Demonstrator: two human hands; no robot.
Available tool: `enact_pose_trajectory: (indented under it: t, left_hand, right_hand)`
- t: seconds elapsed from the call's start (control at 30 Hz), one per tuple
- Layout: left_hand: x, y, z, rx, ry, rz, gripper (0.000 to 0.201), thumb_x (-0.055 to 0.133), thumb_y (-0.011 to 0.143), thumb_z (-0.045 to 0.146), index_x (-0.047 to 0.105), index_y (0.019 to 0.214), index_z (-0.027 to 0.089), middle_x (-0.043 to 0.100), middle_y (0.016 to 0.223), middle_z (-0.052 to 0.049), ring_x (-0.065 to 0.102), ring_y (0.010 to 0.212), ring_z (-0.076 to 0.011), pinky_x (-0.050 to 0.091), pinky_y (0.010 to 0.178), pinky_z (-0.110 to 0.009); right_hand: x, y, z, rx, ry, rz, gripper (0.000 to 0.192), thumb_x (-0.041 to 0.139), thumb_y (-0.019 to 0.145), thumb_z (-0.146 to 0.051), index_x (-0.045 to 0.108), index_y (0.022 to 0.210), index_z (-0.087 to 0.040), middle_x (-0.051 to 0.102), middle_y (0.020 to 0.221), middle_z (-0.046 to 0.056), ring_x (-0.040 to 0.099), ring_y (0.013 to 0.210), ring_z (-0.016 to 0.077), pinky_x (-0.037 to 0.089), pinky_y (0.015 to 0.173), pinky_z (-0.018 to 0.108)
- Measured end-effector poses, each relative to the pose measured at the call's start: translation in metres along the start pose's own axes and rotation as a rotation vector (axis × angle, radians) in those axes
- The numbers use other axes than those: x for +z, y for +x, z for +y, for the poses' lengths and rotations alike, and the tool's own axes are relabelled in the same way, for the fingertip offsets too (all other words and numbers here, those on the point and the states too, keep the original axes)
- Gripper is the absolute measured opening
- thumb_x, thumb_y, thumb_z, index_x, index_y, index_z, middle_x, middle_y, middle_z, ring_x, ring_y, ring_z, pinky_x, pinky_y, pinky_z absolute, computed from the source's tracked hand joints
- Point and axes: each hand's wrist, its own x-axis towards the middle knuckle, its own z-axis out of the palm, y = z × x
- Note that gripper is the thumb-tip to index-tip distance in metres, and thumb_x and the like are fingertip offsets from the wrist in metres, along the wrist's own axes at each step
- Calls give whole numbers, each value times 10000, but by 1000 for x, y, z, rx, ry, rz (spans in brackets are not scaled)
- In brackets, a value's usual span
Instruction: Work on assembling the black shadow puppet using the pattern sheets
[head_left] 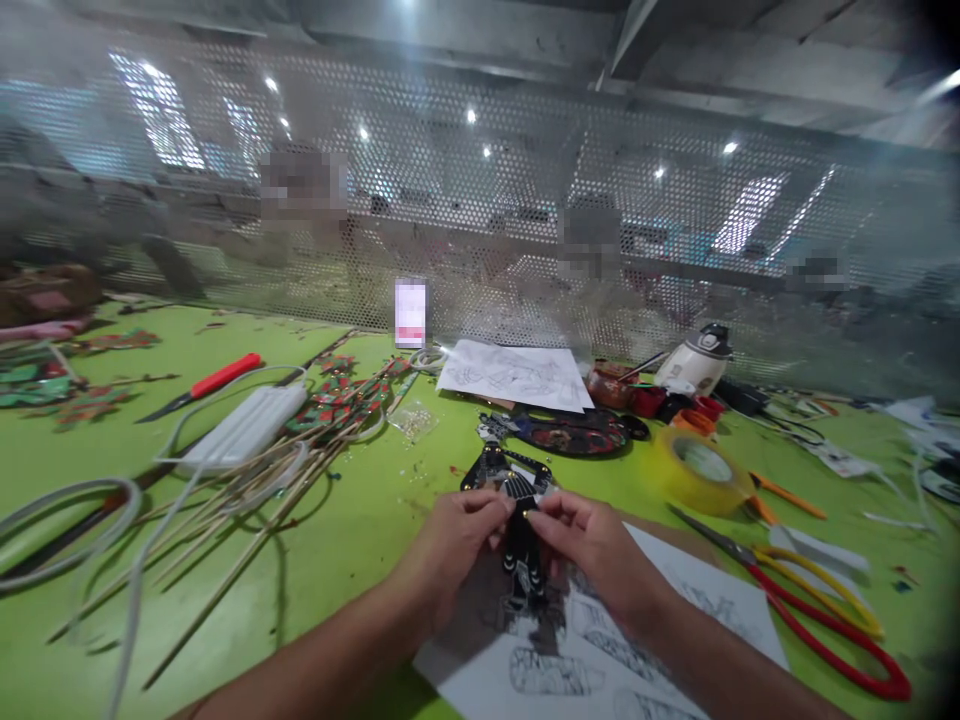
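My left hand and my right hand meet over a flat black cut-out puppet figure with fine white patterning. Both hands pinch it at its middle with fingertips. The figure's top spreads out above my fingers and its lower part hangs down between my hands. Under it lies a white printed sheet with black-line drawings on the green table.
Thin bamboo sticks, a white power strip with cable and a red-handled knife lie left. A yellow tape roll, red and yellow scissors, another drawing sheet and small pots lie right. A perforated metal screen backs the table.
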Motion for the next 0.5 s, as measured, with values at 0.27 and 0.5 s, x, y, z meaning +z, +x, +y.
enact_pose_trajectory:
  t: [0.27,0.5]
  left_hand:
    - [-1,1,5,72,69,3,311,699,701,404,597,591,132,526,553,11,438,535,-96,311,546,-230]
    - [-1,6,5,83,111,-21,328,697,671,428,608,600,120,541,525,3,467,521,-108,325,562,-243]
  right_hand:
    - [-3,-2,-2,-68,-65,-58,288,727,710,-365,684,898,-152,672,744,31,606,726,163,466,662,269]
    - [-7,-3,-3,-112,-124,-91,283,681,766,-377,703,946,-159,700,824,57,615,780,187,475,734,305]
